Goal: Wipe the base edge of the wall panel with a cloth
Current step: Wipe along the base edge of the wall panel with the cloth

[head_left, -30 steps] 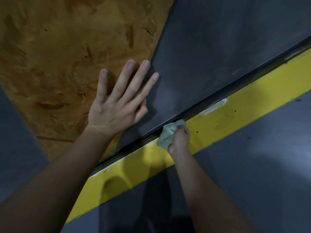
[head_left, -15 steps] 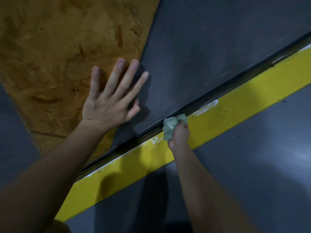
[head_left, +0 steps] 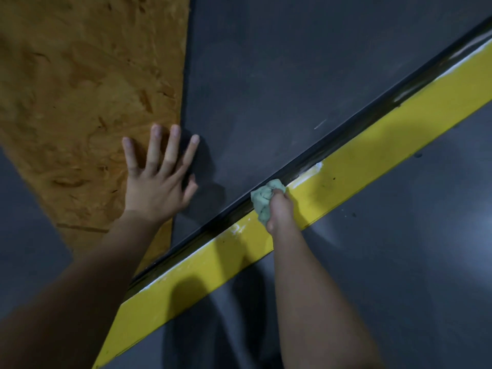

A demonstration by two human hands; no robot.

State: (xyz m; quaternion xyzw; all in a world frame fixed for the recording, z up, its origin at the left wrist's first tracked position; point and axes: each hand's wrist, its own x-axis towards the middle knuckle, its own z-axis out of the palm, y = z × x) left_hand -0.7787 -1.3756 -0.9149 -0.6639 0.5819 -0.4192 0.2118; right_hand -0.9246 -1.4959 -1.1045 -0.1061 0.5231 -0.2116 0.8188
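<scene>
A dark grey wall panel (head_left: 279,83) meets the floor along a dark base edge (head_left: 346,131) that runs diagonally from lower left to upper right. My right hand (head_left: 279,209) grips a bunched pale green cloth (head_left: 263,198) and presses it against that edge near the middle of the view. My left hand (head_left: 157,179) lies flat with fingers spread on the wall, partly on the wooden board and partly on the grey panel.
A yellow painted strip (head_left: 372,153) with white smears runs along the floor just below the base edge. An orange-brown chipboard panel (head_left: 80,75) covers the wall at left. Dark grey floor (head_left: 399,262) fills the lower right.
My right hand has slid the cloth along the base edge toward the upper right, nearer the white smear. My left hand has stayed flat on the wall while the view shifted.
</scene>
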